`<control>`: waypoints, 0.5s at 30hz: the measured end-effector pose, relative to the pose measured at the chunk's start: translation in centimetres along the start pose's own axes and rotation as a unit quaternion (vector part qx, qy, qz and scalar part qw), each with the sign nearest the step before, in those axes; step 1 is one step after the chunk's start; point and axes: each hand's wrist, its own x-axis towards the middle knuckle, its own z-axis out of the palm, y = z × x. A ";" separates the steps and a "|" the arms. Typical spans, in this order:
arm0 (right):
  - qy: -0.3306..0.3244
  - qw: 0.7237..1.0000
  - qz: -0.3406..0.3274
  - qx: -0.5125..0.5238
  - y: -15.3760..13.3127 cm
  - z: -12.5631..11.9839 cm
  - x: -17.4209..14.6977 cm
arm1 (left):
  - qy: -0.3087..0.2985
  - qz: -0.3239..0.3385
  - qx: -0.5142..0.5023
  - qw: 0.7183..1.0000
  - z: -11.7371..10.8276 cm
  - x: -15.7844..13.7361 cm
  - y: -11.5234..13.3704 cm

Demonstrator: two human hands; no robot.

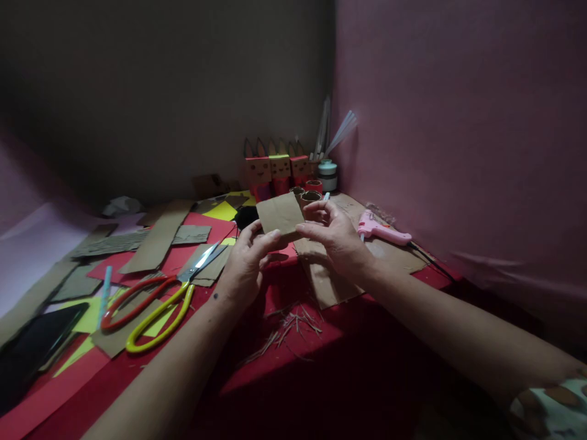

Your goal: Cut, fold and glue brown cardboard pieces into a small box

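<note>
A small squarish piece of brown cardboard [280, 214] is held up over the red table, tilted toward me. My left hand [250, 260] grips its lower left edge, with the thumb in front and the fingers behind. On the right side, my right hand [337, 238] pinches the lower right corner between thumb and fingers. Below the hands lies a small heap of thin cardboard shreds [298, 324]. Scissors [183, 284] with one red and one yellow handle rest to the left of my left hand, blades partly apart.
Cardboard strips [160, 235] and coloured paper cover the left side, near a dark phone [41, 342]. A pink glue gun [383, 229] with a cable lies right. Behind stand box-headed figures [279, 168], cardboard tubes [312, 195] and a pale blue jar [327, 174].
</note>
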 end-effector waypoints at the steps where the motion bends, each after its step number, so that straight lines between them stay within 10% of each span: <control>1: -0.004 1.000 0.009 0.010 0.1 0.0 0.3 | 0.003 0.001 -0.001 1.000 0.0 0.0 0.0; 15: -0.138 0.985 0.048 0.096 1.7 -0.5 1.3 | -0.016 -0.034 -0.007 0.999 -0.2 0.2 -0.3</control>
